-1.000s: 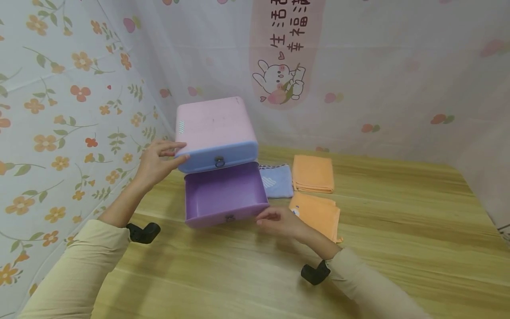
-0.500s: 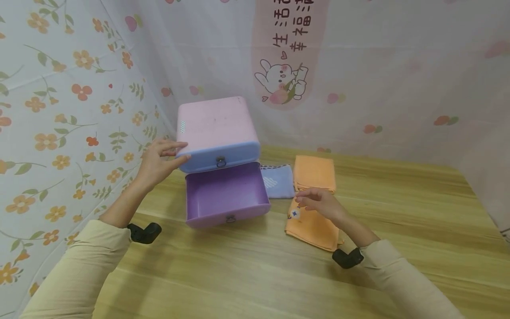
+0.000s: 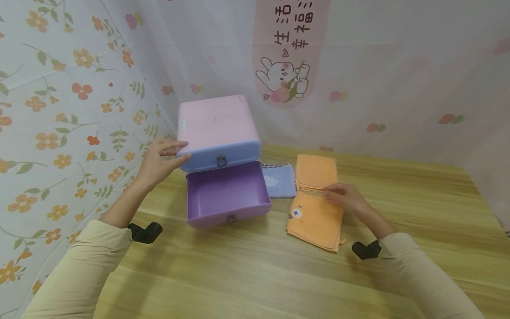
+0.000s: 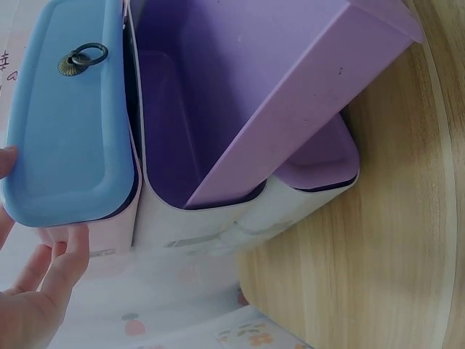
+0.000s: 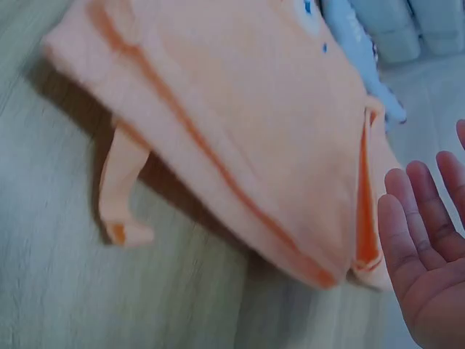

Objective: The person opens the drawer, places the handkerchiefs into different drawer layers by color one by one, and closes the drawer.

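Note:
A small drawer cabinet (image 3: pixel 217 119) has a pink top and a blue upper drawer (image 3: pixel 239 155) that sits closed. Below it, a purple drawer (image 3: pixel 227 190) is pulled out with nothing in it. My left hand (image 3: pixel 157 161) rests on the cabinet's front left corner, thumb at the front edge. Two folded orange towels lie to the right: a far one (image 3: pixel 316 170) and a near one (image 3: pixel 316 221) with a bear print. Over the near towel's far right corner hovers my right hand (image 3: pixel 348 201), fingers loosely bent, holding nothing; the right wrist view shows them apart from the cloth.
A folded blue towel (image 3: pixel 280 181) lies between the cabinet and the orange towels. In the left wrist view, another purple drawer (image 4: pixel 320 156) sits lower in the cabinet. Patterned cloth (image 3: pixel 191 57) hangs behind and at the left of the wooden table (image 3: pixel 239 274).
My right hand has moved right, from the purple drawer's front right corner to above the near orange towel. That towel now lies flatter. The left hand stays on the cabinet.

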`<state>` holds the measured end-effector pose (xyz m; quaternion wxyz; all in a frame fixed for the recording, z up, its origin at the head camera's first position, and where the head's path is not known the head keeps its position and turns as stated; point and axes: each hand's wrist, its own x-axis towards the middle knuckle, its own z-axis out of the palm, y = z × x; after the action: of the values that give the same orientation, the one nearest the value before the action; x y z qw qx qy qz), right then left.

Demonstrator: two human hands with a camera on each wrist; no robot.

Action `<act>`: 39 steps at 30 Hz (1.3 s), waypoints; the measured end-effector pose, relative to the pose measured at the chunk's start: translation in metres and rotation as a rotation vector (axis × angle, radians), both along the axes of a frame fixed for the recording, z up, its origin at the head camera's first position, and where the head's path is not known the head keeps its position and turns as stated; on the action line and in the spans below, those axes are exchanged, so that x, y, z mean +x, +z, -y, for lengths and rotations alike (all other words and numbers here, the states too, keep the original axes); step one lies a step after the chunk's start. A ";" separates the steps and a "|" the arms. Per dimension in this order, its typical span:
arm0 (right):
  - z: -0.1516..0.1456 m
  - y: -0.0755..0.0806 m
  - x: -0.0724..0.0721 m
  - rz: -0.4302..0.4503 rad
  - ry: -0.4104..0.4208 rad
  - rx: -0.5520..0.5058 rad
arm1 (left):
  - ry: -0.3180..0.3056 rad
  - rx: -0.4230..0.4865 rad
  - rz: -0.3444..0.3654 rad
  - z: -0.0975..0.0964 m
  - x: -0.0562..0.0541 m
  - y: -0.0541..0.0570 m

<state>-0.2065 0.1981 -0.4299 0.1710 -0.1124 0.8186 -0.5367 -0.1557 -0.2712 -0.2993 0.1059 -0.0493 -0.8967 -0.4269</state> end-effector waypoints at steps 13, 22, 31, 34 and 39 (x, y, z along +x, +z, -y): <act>-0.026 -0.016 0.003 0.021 -0.063 0.095 | 0.002 -0.016 -0.002 -0.003 0.002 0.002; -0.032 -0.028 0.005 0.035 -0.037 0.129 | 0.014 -0.014 0.021 -0.002 0.001 0.001; -0.031 -0.033 0.011 0.006 -0.010 0.148 | 0.012 -0.010 0.024 0.000 0.000 0.000; -0.030 -0.034 0.013 -0.012 -0.015 0.148 | 0.012 -0.008 0.023 0.000 -0.001 0.000; -0.029 -0.036 0.014 -0.044 -0.029 0.153 | 0.014 -0.009 0.019 0.000 -0.002 -0.002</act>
<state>-0.1925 0.2276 -0.4663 0.1532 -0.0991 0.8623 -0.4724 -0.1578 -0.2716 -0.3012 0.1002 -0.0393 -0.8999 -0.4225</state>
